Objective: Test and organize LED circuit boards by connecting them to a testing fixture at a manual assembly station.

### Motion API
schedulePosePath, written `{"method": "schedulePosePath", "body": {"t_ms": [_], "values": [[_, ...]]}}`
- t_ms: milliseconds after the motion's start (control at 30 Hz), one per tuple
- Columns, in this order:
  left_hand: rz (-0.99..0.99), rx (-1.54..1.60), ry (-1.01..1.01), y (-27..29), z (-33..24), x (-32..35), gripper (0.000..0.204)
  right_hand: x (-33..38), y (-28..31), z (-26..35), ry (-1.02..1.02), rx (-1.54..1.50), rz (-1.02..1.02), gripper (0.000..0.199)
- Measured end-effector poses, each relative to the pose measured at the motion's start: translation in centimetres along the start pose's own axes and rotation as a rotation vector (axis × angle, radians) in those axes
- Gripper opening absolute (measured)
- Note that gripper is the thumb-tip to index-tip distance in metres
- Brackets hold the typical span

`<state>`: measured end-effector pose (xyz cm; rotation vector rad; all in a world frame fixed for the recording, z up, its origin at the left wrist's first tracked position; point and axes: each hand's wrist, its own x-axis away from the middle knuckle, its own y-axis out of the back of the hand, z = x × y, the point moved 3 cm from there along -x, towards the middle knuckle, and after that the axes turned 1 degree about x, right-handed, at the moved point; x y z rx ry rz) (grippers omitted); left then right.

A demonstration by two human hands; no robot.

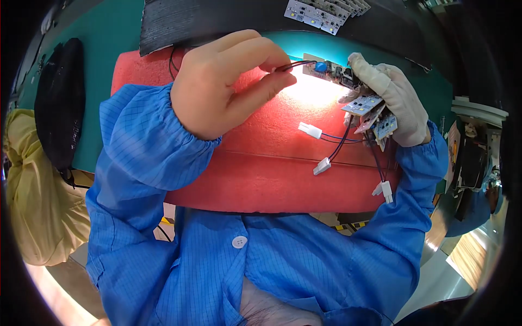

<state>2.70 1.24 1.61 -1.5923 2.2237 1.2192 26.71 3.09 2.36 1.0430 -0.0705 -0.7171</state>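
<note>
My left hand (231,81) is bare and pinches a pair of thin dark wires (299,64) between thumb and forefinger. They run right to a circuit board (340,73) that carries a round blue component (321,67) and dark parts. My right hand (394,98) wears a whitish glove and grips that board by its right end, along with several small LED boards (363,104) fanned out below. From these boards hang dark wires ending in white plug connectors, one (310,130) pointing left and others (322,165) lower down. Bright light glares beneath the lit board.
A red foam pad (261,185) lies under my hands on a green table mat (98,108). Behind it is a black sheet (228,22) with a stack of white LED boards (318,15). A black pouch-like object (60,103) sits at left, beside yellowish cloth (38,190).
</note>
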Motion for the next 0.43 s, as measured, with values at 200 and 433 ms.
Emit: {"method": "schedulePosePath", "body": {"t_ms": [200,433], "values": [[0.049,-0.063,0.054,0.18,0.52,0.34,0.019,-1.27,-0.69,0.49,-0.931,-0.671,-0.035,0.054],[0.053,-0.084,0.072,-0.15,0.88,0.44,0.025,-0.94,-0.67,0.3,-0.946,-0.683,-0.091,0.055]]}}
